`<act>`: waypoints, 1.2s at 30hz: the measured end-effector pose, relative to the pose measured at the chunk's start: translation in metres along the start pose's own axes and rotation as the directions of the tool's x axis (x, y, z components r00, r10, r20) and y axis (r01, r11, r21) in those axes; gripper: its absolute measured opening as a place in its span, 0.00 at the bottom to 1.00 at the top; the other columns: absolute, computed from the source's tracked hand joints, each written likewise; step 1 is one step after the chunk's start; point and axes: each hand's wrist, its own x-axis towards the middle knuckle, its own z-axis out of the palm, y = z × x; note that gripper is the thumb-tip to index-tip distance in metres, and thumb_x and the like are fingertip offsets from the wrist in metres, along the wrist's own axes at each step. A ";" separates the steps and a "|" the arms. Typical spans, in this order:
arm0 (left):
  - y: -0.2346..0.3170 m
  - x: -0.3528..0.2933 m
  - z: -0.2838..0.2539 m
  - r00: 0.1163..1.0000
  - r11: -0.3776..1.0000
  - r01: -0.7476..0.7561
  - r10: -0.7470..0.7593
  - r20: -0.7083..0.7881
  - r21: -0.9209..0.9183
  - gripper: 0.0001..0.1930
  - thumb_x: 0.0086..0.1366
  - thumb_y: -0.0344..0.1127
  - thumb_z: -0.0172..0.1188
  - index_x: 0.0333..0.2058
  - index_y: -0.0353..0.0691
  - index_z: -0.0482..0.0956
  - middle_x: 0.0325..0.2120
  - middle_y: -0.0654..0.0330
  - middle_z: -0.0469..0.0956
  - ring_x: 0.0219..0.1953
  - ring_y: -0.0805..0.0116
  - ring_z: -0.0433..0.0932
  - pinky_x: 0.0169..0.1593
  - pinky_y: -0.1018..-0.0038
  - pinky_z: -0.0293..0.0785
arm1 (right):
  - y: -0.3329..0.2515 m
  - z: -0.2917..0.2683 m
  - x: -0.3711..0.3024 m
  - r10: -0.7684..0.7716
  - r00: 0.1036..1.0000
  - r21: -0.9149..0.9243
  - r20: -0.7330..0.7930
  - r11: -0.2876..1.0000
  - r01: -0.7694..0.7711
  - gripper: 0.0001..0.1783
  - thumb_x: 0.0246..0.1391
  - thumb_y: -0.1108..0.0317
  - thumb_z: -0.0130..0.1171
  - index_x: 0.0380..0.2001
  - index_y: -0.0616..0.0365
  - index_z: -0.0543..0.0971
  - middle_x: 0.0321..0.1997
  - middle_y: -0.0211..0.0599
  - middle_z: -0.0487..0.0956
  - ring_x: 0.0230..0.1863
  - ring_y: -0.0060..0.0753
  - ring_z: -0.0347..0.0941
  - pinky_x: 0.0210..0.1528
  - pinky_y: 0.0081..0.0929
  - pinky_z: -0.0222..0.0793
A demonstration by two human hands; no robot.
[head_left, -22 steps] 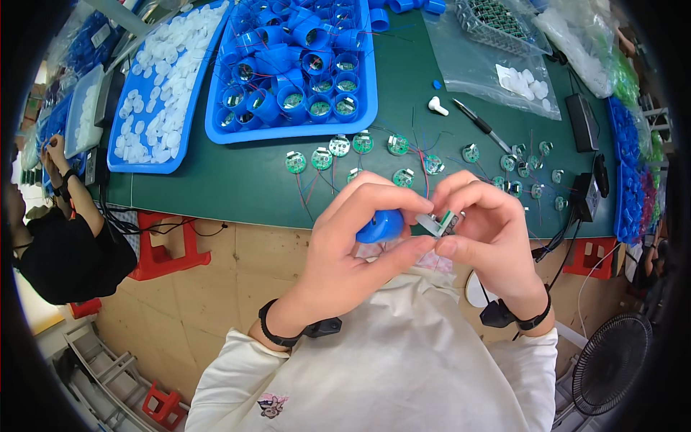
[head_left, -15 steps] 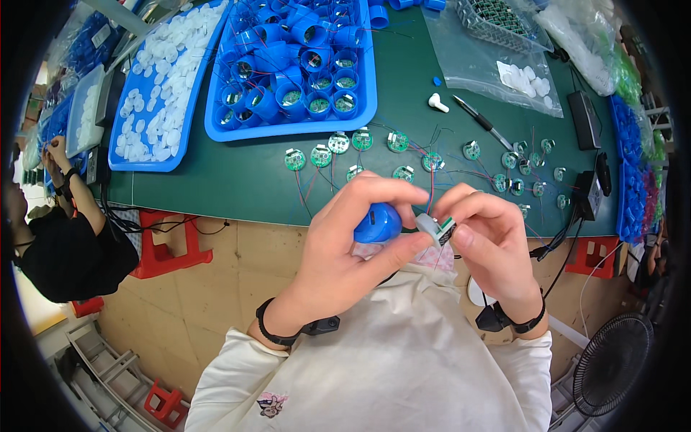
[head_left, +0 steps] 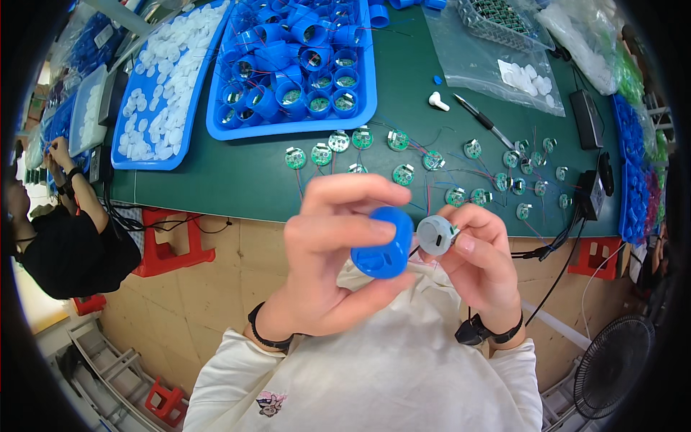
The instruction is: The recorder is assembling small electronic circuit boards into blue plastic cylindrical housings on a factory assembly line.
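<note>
My left hand (head_left: 313, 263) grips a small blue plastic cup (head_left: 380, 261) between fingers and thumb, its slotted end tilted up. Close beside it, my right hand (head_left: 484, 263) pinches a round translucent white cap (head_left: 432, 235) with a dark slot in its face. A bit of green circuit board shows behind the cap's edge, mostly hidden by the fingers. Cap and cup are apart, both held over the table's near edge. Beyond my hands, round green circuit boards (head_left: 403, 174) with thin wires lie on the green table (head_left: 252, 173).
A blue tray (head_left: 288, 131) full of blue cups with boards inside stands at the back. Left of it is a blue tray (head_left: 147, 165) of white caps. A pen (head_left: 484, 121), a white plastic piece (head_left: 437, 101) and a plastic bag (head_left: 468, 72) lie right. Another person (head_left: 72, 245) works at left.
My left hand has turned the blue cup so its slotted end shows, and its fingers have lifted. The right hand has rotated the white cap so its slotted face shows.
</note>
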 end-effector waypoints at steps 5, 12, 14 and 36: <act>0.002 0.003 -0.002 0.998 0.991 -0.050 0.045 0.043 0.124 0.24 0.45 0.34 0.68 0.40 0.42 0.68 0.40 0.52 0.71 0.45 0.57 0.67 0.46 0.66 0.64 | 0.007 0.006 -0.002 0.051 0.998 0.058 0.024 0.997 -0.052 0.09 0.51 0.78 0.51 0.38 0.66 0.72 0.43 0.42 0.73 0.43 0.33 0.72 0.45 0.34 0.69; 0.001 0.004 0.003 0.999 0.992 -0.025 0.021 0.033 0.126 0.22 0.42 0.35 0.68 0.39 0.41 0.73 0.38 0.59 0.76 0.44 0.57 0.71 0.47 0.66 0.64 | 0.007 0.009 -0.003 0.092 0.994 0.153 0.058 0.983 -0.100 0.10 0.53 0.77 0.49 0.40 0.67 0.72 0.42 0.42 0.74 0.42 0.33 0.72 0.46 0.33 0.69; 0.000 0.004 0.003 0.999 0.993 -0.023 0.019 0.035 0.115 0.22 0.42 0.35 0.68 0.39 0.40 0.73 0.38 0.59 0.76 0.43 0.58 0.72 0.47 0.67 0.64 | 0.008 0.009 -0.003 0.071 0.994 0.112 0.089 0.990 -0.081 0.10 0.54 0.77 0.48 0.40 0.68 0.72 0.41 0.43 0.74 0.40 0.33 0.72 0.44 0.31 0.69; 0.003 0.002 0.020 0.987 0.960 -0.136 0.152 -0.046 0.244 0.23 0.35 0.35 0.74 0.33 0.39 0.77 0.32 0.57 0.74 0.28 0.68 0.73 0.27 0.76 0.63 | 0.037 -0.006 -0.006 0.174 0.960 0.395 0.220 0.884 -0.250 0.11 0.55 0.70 0.51 0.39 0.65 0.72 0.35 0.41 0.75 0.29 0.27 0.73 0.27 0.24 0.70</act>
